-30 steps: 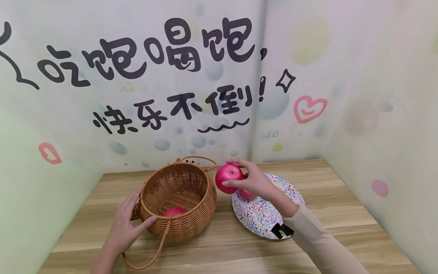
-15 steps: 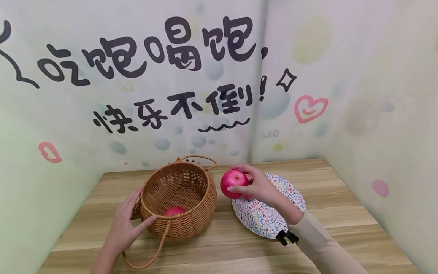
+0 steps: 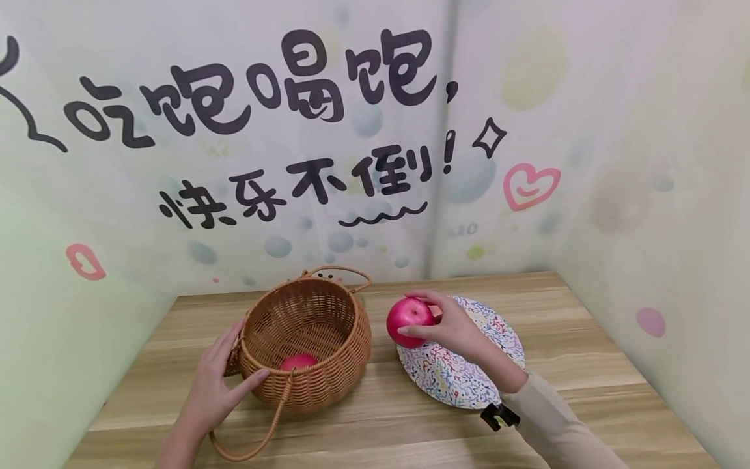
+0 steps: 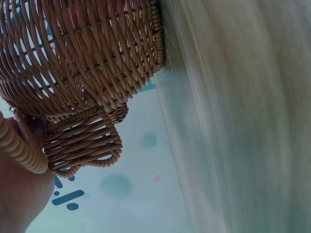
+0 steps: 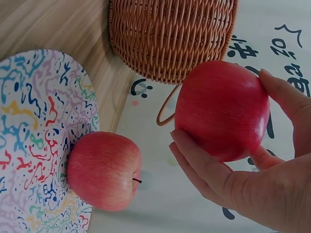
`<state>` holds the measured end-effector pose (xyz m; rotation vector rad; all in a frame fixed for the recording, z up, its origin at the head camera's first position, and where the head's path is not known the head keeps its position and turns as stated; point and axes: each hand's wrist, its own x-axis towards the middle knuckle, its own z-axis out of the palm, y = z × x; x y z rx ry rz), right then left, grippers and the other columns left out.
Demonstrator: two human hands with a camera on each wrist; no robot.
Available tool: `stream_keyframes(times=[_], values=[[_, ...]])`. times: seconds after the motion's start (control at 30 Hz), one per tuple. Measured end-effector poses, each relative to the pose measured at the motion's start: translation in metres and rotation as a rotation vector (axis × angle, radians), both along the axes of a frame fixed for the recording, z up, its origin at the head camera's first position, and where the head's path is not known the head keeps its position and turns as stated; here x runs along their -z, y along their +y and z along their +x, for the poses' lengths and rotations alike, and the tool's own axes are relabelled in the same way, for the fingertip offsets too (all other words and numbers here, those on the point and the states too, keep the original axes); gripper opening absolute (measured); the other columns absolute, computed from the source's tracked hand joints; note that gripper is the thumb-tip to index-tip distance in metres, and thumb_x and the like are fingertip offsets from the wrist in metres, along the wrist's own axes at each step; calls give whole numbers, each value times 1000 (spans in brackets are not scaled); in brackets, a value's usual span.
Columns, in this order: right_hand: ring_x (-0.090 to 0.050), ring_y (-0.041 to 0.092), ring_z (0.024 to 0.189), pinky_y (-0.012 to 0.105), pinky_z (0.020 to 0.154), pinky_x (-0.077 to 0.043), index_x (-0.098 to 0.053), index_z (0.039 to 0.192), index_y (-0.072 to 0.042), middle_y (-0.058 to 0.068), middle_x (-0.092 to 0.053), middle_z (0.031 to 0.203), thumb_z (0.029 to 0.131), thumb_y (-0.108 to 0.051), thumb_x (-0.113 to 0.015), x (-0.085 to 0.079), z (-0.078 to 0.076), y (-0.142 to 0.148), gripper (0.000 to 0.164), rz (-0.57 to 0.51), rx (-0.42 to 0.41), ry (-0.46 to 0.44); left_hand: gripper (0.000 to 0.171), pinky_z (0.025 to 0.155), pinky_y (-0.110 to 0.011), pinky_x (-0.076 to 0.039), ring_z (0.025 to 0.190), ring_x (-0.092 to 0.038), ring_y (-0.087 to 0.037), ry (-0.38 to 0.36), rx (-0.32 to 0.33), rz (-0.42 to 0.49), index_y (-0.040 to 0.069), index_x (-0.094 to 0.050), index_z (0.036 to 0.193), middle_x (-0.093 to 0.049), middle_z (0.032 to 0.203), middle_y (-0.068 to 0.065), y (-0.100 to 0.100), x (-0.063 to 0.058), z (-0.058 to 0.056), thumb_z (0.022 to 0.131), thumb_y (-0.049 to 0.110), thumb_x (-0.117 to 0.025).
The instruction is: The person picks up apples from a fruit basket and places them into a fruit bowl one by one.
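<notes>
Bold black lettering (image 3: 338, 107) on the wall (image 3: 375, 13) shouts 吃饱喝饱,快乐不倒! and below, the right hand (image 3: 452, 324) has thumb and fingers clamped on a red apple (image 3: 408, 324), by the left rim of the squiggle-patterned round plate (image 3: 457, 378) where a second apple (image 5: 104, 171) sits. Well apart, the left hand (image 3: 213, 384), digits spread, rests against the wicker basket (image 3: 350, 368), third apple (image 3: 299, 361) inside; wooden tabletop (image 3: 375, 420) runs between basket and plate, then on to the right edge.

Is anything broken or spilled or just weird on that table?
Nothing looks spilled or broken. On the basket, the front handle flops down outside, which looks a bit droopy but probably isn't damage. One striped apple sits on the squiggly-patterned board, and the right hand holds a shiny red apple.
</notes>
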<state>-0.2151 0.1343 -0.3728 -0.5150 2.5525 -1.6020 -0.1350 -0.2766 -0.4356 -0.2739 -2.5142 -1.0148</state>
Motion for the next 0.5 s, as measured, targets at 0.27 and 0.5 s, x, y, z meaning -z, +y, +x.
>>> stream_keyframes(times=[0.27, 0.5], values=[[-61, 40, 123, 47, 93, -60, -63, 144, -6, 23, -62, 140, 86, -18, -88, 7, 2, 3, 64, -2, 13, -1, 97, 99, -82, -35, 140, -37, -52, 0, 1, -1, 15, -35, 166, -43, 160, -27, 0, 0, 0, 85, 27, -86], [-62, 37, 121, 46, 91, -62, -63, 143, -10, 22, -63, 137, 87, -19, -88, 13, 4, 6, 63, -9, 20, -24, 96, 99, -82, -35, 140, -37, -52, -3, 0, -6, 15, -35, 166, -43, 160, -27, 0, 0, 0, 86, 28, -86]])
